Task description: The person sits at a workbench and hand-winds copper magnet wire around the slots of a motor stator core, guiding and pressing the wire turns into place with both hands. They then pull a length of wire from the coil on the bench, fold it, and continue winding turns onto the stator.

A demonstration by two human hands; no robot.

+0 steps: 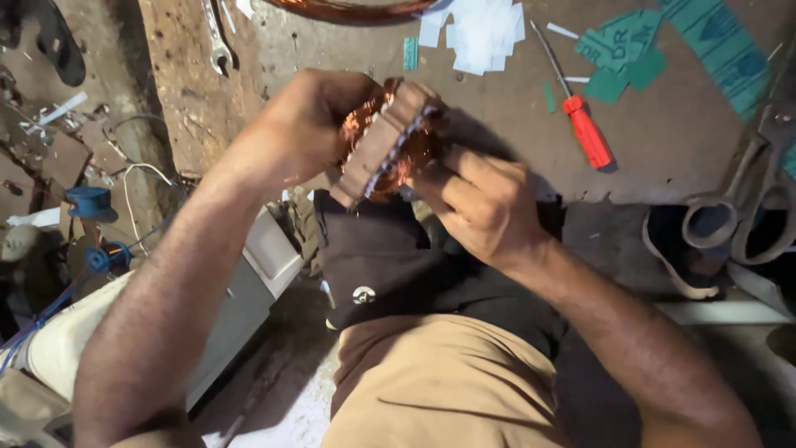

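Nearest to us are our tan trousers [439, 382] and dark shirt hem [390, 265], with a pale plastic casing [249, 290] at our left knee. Above the lap we hold the round motor stator with its rusty brown laminated steel ring and bright copper wire windings [390, 145], tilted on edge between both hands, clear of the bench. Our left hand [311, 124] wraps around its far left side, fingers curled and pressed onto the ring and coil. Our right hand [481, 203] sits below and to the right, fingertips pinching at the lower coil edge; exactly what they nip is hidden.

We judge the stator dense and heavy for its bulk, the steel ring rigid and rough enough not to slip. The copper strands look thin and easily kinked or scraped, so the outer ring is the safer place to grip, leaving the windings for light fingertip work only.

Beyond, on the worn brown workbench [663, 141], lie a red-handled screwdriver [584, 129], white paper slips [481, 33], green paper cut-offs [622, 50], and large grey metal shears [746, 207] on the right. A steel spanner [217, 41] lies at far left.
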